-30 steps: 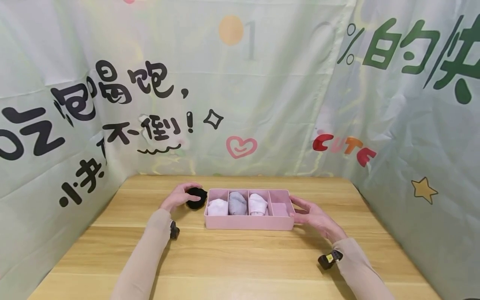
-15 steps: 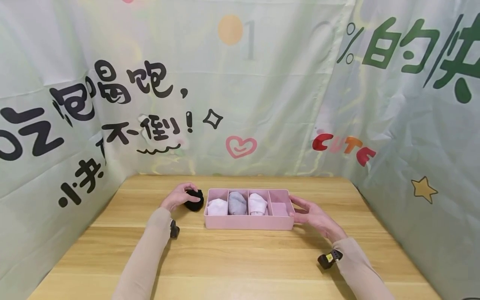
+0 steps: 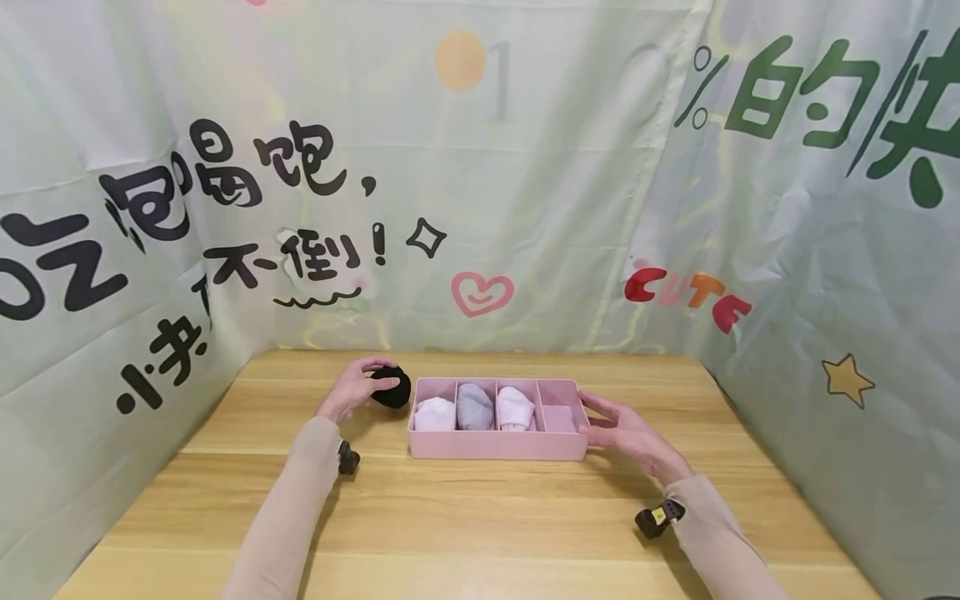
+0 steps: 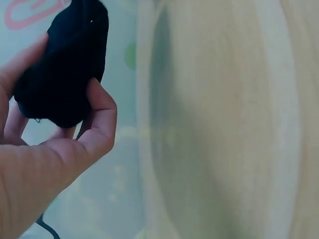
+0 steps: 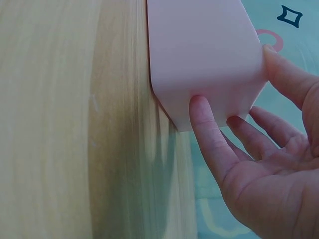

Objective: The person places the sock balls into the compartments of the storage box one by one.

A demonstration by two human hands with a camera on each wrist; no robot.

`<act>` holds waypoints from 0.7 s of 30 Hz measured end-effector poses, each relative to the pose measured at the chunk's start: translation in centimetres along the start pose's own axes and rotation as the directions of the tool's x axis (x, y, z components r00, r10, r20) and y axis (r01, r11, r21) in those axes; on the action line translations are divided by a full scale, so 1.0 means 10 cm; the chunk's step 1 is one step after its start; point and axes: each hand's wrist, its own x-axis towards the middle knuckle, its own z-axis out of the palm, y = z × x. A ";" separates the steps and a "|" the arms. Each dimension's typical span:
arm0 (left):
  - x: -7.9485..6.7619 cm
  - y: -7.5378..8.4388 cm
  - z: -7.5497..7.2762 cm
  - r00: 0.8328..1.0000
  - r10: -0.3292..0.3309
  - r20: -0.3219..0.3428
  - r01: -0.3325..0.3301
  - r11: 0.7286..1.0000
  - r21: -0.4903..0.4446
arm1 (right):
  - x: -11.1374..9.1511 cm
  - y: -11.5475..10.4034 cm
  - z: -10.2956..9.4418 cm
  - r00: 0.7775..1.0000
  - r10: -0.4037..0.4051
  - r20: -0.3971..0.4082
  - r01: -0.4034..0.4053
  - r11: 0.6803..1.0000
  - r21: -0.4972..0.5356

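My left hand (image 3: 356, 390) pinches a black rolled-up sock (image 3: 392, 387) between thumb and fingers, just left of the pink box. In the left wrist view the sock (image 4: 67, 64) is a dark cloth bundle held off the table, its shadow apart from it. The pink divided box (image 3: 495, 446) holds a white sock (image 3: 435, 415), a grey sock (image 3: 476, 407) and a pale pinkish sock (image 3: 517, 408) in separate compartments. Its rightmost compartment (image 3: 560, 417) shows no sock. With fairly straight, spread fingers, my right hand (image 3: 630, 437) touches the box's right end wall (image 5: 219, 99).
The wooden table (image 3: 480, 525) extends in front of the box and to both sides. Printed cloth walls (image 3: 555, 208) enclose it at the back, left and right. A small black camera (image 3: 658, 518) is worn on the right wrist.
The black sock first shifted slightly left, then rose a little in my left hand and turned. My right hand and the box have stayed in place.
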 end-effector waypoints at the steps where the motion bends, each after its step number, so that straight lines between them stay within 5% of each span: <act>1: -0.01 0.01 0.00 1.000 0.008 -0.001 -0.008 1.000 -0.005 | 0.00 0.01 0.00 1.000 -0.002 0.001 0.002 1.000 0.004; 10: -0.08 0.10 0.07 0.996 0.062 -0.061 -0.063 0.998 -0.013 | 0.00 0.02 0.02 1.000 -0.003 -0.001 0.003 1.000 0.001; 21: -0.06 0.25 0.11 0.989 0.034 -0.143 -0.065 0.974 -0.217 | 0.01 0.02 -0.01 1.000 -0.018 0.002 0.018 1.000 0.011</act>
